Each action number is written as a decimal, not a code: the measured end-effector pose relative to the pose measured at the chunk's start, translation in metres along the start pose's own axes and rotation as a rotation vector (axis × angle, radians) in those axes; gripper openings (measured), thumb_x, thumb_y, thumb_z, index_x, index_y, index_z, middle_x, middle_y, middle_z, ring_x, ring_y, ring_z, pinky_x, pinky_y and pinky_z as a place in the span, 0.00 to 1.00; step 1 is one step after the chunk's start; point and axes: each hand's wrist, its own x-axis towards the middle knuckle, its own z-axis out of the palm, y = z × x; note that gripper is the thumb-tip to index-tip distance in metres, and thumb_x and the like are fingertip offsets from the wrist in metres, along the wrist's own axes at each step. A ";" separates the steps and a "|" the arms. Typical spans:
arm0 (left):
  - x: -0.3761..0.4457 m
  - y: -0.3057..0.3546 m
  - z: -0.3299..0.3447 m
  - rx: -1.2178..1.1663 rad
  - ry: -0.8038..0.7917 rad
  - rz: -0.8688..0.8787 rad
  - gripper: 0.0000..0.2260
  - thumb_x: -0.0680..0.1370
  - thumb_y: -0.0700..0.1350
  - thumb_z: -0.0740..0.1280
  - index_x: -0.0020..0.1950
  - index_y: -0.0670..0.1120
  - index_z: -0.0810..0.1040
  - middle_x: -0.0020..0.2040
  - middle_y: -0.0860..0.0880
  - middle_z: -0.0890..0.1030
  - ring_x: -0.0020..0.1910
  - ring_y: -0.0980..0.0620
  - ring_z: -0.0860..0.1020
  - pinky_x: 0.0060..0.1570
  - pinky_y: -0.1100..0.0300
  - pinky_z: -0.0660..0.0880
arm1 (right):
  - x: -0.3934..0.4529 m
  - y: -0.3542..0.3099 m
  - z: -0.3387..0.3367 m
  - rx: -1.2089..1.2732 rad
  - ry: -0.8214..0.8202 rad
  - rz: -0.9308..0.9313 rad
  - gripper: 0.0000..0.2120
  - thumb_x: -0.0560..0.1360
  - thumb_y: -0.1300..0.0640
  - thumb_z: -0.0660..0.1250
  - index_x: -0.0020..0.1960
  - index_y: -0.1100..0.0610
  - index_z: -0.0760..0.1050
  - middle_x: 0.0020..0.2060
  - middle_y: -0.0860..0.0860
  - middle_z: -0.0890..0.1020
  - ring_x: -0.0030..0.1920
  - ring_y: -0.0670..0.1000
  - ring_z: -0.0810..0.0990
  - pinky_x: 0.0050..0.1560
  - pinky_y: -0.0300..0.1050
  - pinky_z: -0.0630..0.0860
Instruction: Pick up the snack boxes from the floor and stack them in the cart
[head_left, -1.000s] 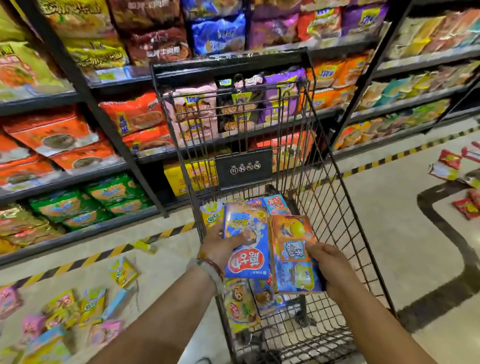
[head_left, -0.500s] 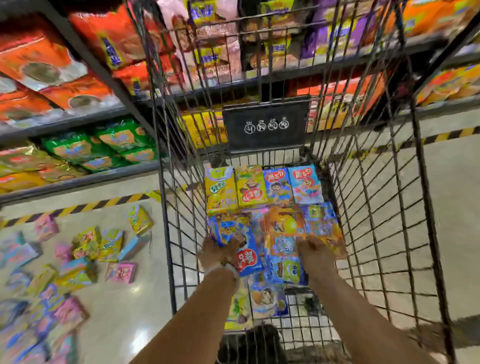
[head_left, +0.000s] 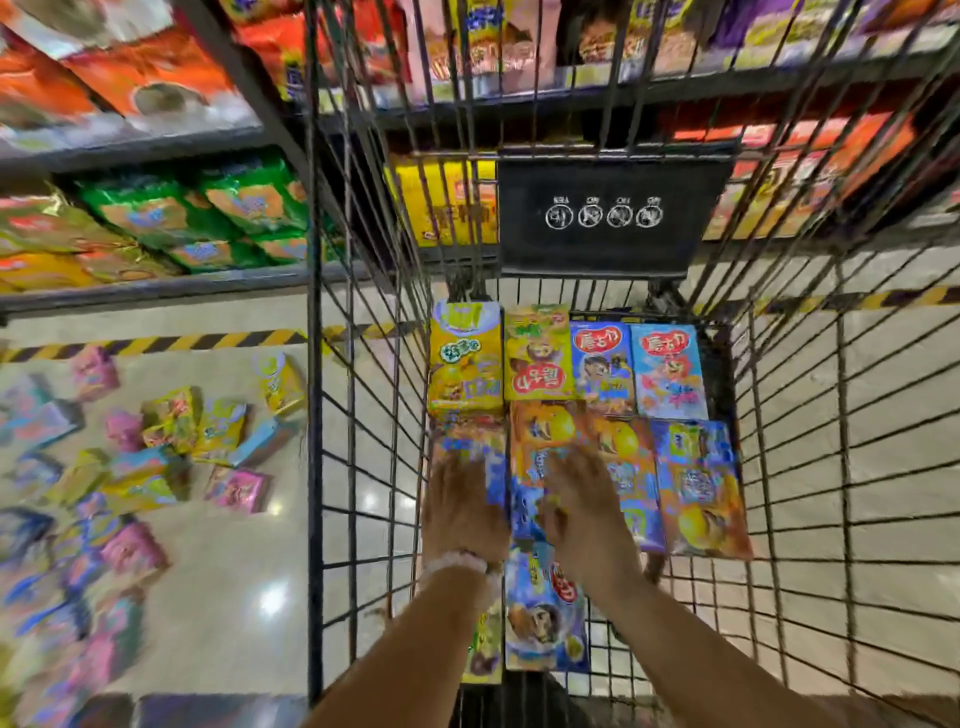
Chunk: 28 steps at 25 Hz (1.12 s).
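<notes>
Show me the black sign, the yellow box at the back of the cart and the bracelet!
Black sign (head_left: 608, 215), head view: middle of its panel.
Yellow box (head_left: 466, 358), head view: its front face.
Bracelet (head_left: 454, 564), head view: beads on the left wrist.

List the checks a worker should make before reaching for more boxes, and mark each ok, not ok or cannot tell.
1. Far row of four boxes lies flat, side by side: ok.
2. Left hand free of its box: cannot tell, blurred.
3. Right hand free: cannot tell.
4. Orange box at right sits straight: not ok, tilted.
5. Boxes left on floor: ok, many remain.
6. Room in cart: ok.
</notes>
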 end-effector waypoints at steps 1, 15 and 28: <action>0.000 -0.001 0.000 -0.020 -0.114 -0.077 0.27 0.76 0.46 0.53 0.76 0.47 0.57 0.77 0.43 0.54 0.76 0.46 0.53 0.72 0.51 0.56 | 0.003 -0.004 -0.001 -0.074 -0.049 -0.042 0.21 0.71 0.54 0.60 0.62 0.58 0.76 0.63 0.60 0.75 0.61 0.67 0.74 0.55 0.61 0.77; 0.020 0.019 -0.039 -0.041 -0.208 -0.203 0.29 0.78 0.48 0.60 0.77 0.46 0.54 0.77 0.42 0.54 0.76 0.43 0.51 0.73 0.49 0.54 | 0.028 -0.047 -0.046 -0.218 -0.210 -0.054 0.27 0.77 0.60 0.62 0.74 0.53 0.60 0.74 0.53 0.61 0.73 0.59 0.57 0.71 0.49 0.58; -0.118 0.008 -0.366 0.328 0.528 0.339 0.20 0.77 0.52 0.61 0.68 0.50 0.67 0.66 0.49 0.72 0.66 0.46 0.69 0.66 0.46 0.59 | -0.070 -0.227 -0.291 -0.202 0.292 -0.208 0.27 0.79 0.49 0.59 0.75 0.51 0.57 0.73 0.48 0.62 0.72 0.52 0.57 0.70 0.45 0.55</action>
